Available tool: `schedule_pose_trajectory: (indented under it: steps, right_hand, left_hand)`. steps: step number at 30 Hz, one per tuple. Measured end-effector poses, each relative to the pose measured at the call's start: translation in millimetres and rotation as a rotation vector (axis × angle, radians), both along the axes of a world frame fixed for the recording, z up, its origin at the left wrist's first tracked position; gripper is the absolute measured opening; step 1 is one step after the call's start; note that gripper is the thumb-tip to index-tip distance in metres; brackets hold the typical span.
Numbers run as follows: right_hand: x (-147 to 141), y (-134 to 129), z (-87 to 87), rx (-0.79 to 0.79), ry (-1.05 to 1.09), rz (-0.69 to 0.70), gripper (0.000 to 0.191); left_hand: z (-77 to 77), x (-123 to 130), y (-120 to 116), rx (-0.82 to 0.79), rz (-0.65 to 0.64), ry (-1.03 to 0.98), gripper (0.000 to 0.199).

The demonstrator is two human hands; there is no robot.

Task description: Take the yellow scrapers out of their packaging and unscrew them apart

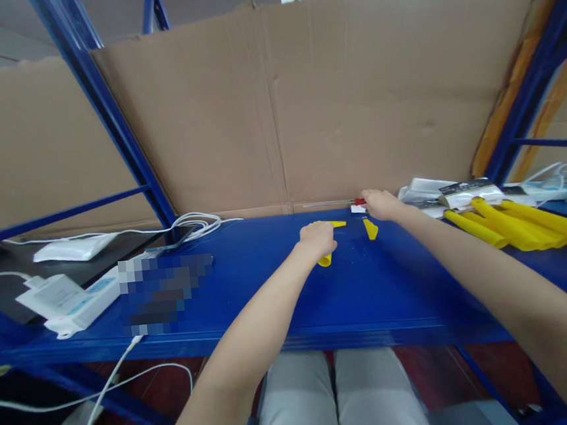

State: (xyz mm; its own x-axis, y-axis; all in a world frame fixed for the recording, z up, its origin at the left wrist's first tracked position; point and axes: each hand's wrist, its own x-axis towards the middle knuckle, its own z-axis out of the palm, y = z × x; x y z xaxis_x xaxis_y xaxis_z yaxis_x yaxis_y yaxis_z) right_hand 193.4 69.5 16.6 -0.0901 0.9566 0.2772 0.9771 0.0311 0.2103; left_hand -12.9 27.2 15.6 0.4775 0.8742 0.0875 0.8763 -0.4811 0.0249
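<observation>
My left hand [318, 239] is closed around a yellow piece [325, 260], whose ends stick out below and to the right of the fingers, over the blue shelf top [251, 295]. Farther back, near the cardboard, my right hand [380, 205] is closed on the red handle [359, 201] of a thin tool, its shaft pointing left. A small white item [357, 209] lies just below the handle. Between the two hands, a loose yellow piece [371, 229] rests on the blue surface.
Several yellow tubes [523, 223] lie at the right beside papers and packages [470, 193]. At the left are a white power strip [93, 302], a charger [55, 295], cables and a blurred dark object [166, 295]. Cardboard [328, 103] and blue posts stand behind.
</observation>
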Motion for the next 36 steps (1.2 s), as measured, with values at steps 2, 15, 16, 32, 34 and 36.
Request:
schedule_pose_trajectory:
  steps: [2,15,16,32,34,36]
  right_hand:
    - [8,-10,5.0,0.042,0.05,-0.014,0.03]
    - [76,-61,-19.2,0.314,0.452,0.054,0.024]
    - [82,-61,-21.5,0.32,0.484,0.071,0.023]
    - [97,-70,-25.8,0.352,0.51,0.005,0.024]
    - [96,-71,-25.2,0.349,0.498,-0.002,0.023]
    - [95,-72,-24.4,0.339,0.483,-0.018,0.021]
  left_hand:
    - [-4.3,-1,8,0.015,0.036,-0.03,0.038]
    - [-26.4,5,31,0.023,0.177,-0.253,0.039]
    - [-27.5,7,33,0.028,0.166,-0.258,0.039]
    - [-21.3,47,69,-0.053,0.326,-0.391,0.039]
    - [-21.3,49,72,-0.055,0.336,-0.401,0.038]
    - [-20.6,51,74,-0.06,0.342,-0.408,0.037]
